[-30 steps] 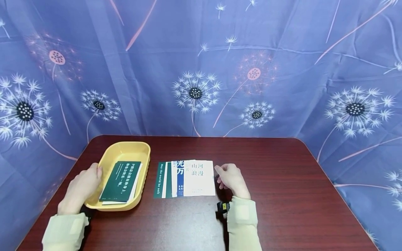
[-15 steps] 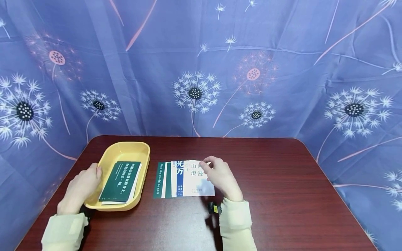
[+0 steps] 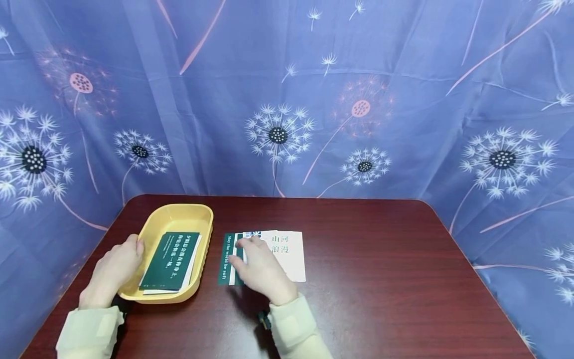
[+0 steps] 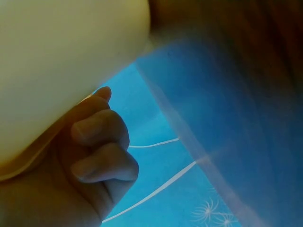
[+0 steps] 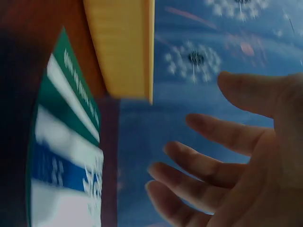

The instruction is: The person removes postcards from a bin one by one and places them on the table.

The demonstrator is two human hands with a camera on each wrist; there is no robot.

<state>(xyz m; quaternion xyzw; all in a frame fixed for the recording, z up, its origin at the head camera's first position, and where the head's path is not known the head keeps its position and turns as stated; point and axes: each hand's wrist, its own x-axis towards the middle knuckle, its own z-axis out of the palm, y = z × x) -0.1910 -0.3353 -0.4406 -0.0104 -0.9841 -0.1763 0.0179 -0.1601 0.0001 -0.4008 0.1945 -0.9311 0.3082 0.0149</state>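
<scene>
My left hand (image 3: 115,263) grips the left rim of a yellow plastic basket (image 3: 207,234); the left wrist view shows its fingers (image 4: 106,163) curled at the pale wall. Inside the basket lies a small pile of cards, a dark green card (image 3: 170,260) with white writing on top. To the right, a fanned row of overlapping cards lies on the table, from a green card (image 3: 227,259) at the left to a white card (image 3: 293,262) at the right. Over the row hovers my right hand (image 3: 264,269), fingers spread and holding nothing; it hides the middle cards in the head view.
The dark red wooden table (image 3: 381,269) extends to the right of the cards. A blue curtain (image 3: 287,75) with dandelion prints hangs behind and at both sides of it.
My right hand has moved left, from the right edge of the white card across the row to above its left part. The left hand and the basket have stayed in place.
</scene>
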